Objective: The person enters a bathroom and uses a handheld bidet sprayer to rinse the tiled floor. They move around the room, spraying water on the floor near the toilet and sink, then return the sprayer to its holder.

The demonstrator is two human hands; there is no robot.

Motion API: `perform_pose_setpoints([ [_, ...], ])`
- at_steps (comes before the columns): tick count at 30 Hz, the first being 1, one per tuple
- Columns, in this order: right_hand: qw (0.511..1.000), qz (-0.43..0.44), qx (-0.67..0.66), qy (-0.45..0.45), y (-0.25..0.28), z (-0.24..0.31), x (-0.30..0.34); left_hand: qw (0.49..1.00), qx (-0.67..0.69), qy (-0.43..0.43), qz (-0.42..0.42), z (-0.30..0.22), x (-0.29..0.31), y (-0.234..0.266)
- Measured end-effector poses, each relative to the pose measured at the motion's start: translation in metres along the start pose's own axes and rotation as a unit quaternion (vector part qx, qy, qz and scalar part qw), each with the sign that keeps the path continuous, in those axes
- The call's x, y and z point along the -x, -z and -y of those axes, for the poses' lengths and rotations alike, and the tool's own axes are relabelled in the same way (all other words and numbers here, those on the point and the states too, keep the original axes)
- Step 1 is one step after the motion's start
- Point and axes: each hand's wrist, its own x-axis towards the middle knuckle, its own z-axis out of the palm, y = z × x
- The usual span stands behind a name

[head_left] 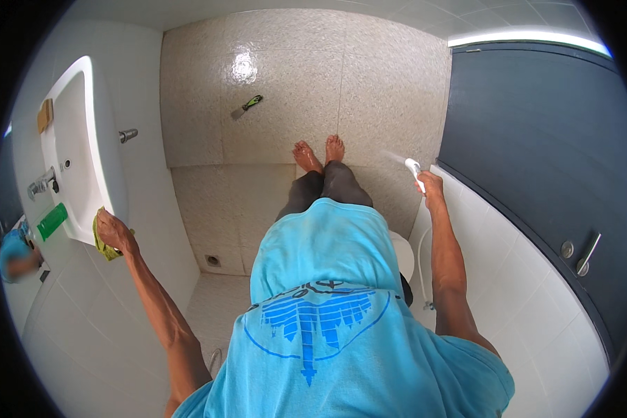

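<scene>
Spray handset (415,173), white — right of centre in the frame, within the curled fingers of the right hand (432,185); long axis slanting, head to the upper left, jet (393,156) aimed leftward over the speckled floor (285,76). Left hand (117,232), well apart at frame left — fingers closed on a yellow-green cloth (107,251) at the lower end of the basin (101,153)

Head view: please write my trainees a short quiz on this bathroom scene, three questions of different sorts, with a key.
1. Which hand grips the white sprayer?
2. True or false: the scraper lies on the floor.
3. Fill in: at the rim of the sink, the left hand holds a yellow-green ____.

Key: 1. The right hand. 2. True. 3. Cloth.
</scene>
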Motion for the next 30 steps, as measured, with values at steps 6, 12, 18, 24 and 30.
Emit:
perform_pose_setpoints([
  [6, 0.981, 0.128, -0.133, 0.065, -0.019, 0.025, 0.028, 0.998, 0.034, 0.046, -0.011, -0.01, 0.001, 0.0],
  [12, 0.899, 0.185, -0.375, 0.13, 0.013, -0.005, 0.037, 0.996, 0.017, 0.085, -0.023, -0.019, 0.003, 0.003],
  [18, 0.865, 0.163, -0.442, 0.172, 0.057, 0.003, 0.06, 0.998, 0.016, 0.066, -0.019, -0.02, 0.004, 0.004],
  [24, 0.845, 0.238, -0.427, 0.216, 0.074, 0.016, 0.064, 0.998, 0.016, 0.062, -0.026, -0.023, 0.004, 0.004],
  [30, 0.791, 0.289, -0.482, 0.242, 0.098, 0.009, 0.081, 0.991, 0.077, 0.049, -0.092, -0.033, 0.009, 0.006],
])
